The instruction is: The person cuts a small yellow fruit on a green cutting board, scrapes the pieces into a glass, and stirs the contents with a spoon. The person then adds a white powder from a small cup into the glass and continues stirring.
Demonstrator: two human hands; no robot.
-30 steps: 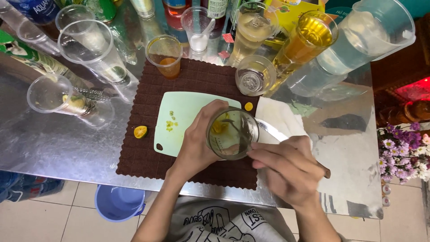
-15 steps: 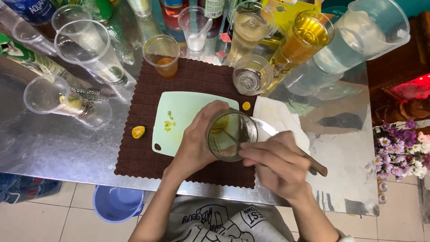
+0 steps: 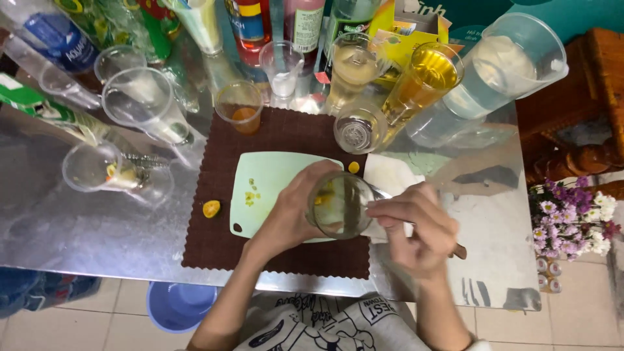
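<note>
Head view: our left hand [image 3: 286,218] wraps the clear glass [image 3: 339,205] over the pale green cutting board [image 3: 266,188], while our right hand [image 3: 416,227] has slid in at 3 o'clock, pinching a wooden-handled utensil [image 3: 455,249] now nearer the rim. Yellowish bits sit inside. At 12 o'clock, a plastic cup [image 3: 239,107] holds orange liquid.

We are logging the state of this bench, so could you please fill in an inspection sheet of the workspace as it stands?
Surface: shiny metal table with a brown mat and a pale green cutting board.
Job's things: clear glass, thin stirring tool with brown handle.
Clutter: plastic cups, bottles, amber drink, small citrus half.
Grippers: left hand wraps the glass; right hand pinches the tool.
Cables: nothing seen.
Surroundings: blue bucket, flowers, tiled floor.
</note>
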